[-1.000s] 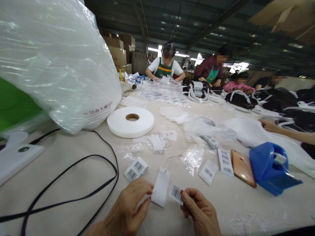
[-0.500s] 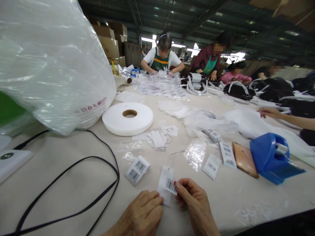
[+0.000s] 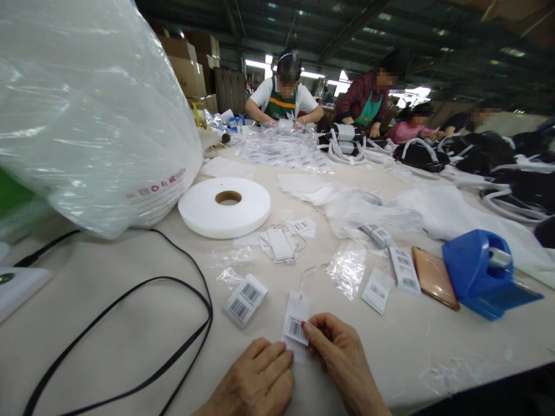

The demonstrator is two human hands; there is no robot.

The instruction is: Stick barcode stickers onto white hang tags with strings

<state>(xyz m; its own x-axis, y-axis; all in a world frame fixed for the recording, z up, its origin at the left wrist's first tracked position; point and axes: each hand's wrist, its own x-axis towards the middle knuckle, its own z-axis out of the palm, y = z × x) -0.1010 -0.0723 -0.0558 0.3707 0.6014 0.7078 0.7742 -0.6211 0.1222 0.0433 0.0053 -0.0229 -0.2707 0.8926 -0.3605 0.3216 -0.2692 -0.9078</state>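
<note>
Left hand (image 3: 260, 375): fingers close together and curled, tips at the lower left edge of a white tag (image 3: 298, 301); cannot tell if it grips. Right hand (image 3: 336, 349): thumb and finger pinched on one barcode label (image 3: 296, 331), positioned over the tag. Tag: flat on the tabletop (image 3: 143, 323), between and just ahead of the hands, string at top. Folded label strip (image 3: 246, 300), left. Phone (image 3: 433, 276), beside blue dispenser (image 3: 468, 260), right. Strung tags (image 3: 281, 244), piled. White roll (image 3: 203, 211), lying flat. Co-worker (image 3: 281, 104), green apron, far side.
</note>
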